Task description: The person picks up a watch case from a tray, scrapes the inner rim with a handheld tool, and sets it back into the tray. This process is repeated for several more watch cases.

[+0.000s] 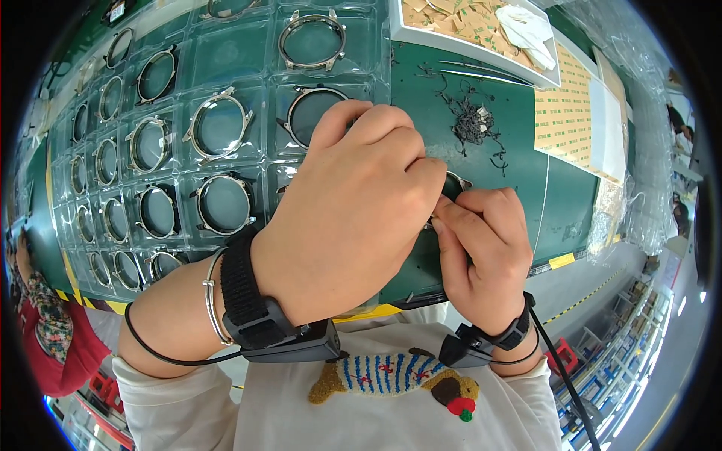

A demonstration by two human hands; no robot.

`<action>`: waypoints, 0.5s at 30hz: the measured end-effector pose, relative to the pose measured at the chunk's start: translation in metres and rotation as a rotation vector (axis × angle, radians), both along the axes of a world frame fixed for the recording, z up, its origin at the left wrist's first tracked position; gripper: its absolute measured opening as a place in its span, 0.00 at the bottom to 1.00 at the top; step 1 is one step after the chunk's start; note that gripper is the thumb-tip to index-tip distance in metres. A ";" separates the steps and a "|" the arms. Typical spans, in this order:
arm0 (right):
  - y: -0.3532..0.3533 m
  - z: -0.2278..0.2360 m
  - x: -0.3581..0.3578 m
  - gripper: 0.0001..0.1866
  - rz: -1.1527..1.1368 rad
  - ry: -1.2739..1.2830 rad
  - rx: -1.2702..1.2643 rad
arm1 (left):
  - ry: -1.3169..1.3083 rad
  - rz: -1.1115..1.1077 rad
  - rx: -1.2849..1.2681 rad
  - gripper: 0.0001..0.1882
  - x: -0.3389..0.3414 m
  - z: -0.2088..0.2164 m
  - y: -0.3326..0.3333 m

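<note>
Between my two hands a round metal watch case [457, 180] shows only in part, with most of its ring hidden behind my fingers. My left hand [361, 203] is closed on it, the back of the hand facing up and the fingertips out of sight. From the right, my right hand [485, 244] pinches with thumb and forefinger at the case's near edge. Any small piece within that pinch is too covered to make out. To the left lies a clear plastic tray [226, 56] with watch cases in its pockets, one [292, 120] partly behind my left hand.
On the green table [421, 83], a tangle of thin black strips [472, 124] lies beyond my hands, near slim metal tweezers [485, 75]. A white box [553, 75] of tan paper scraps stands at the back. Printed tan sheets [562, 113] lie right. Another person's arm [49, 316] is far left.
</note>
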State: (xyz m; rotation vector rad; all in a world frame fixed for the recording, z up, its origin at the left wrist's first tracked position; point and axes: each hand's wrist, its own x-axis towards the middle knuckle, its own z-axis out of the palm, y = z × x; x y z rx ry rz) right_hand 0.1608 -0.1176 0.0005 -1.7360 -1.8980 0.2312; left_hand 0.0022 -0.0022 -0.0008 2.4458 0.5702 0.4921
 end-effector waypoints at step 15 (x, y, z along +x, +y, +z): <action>-0.004 0.012 -0.002 0.15 -0.187 0.199 -0.138 | 0.028 -0.018 0.007 0.29 -0.001 0.002 -0.001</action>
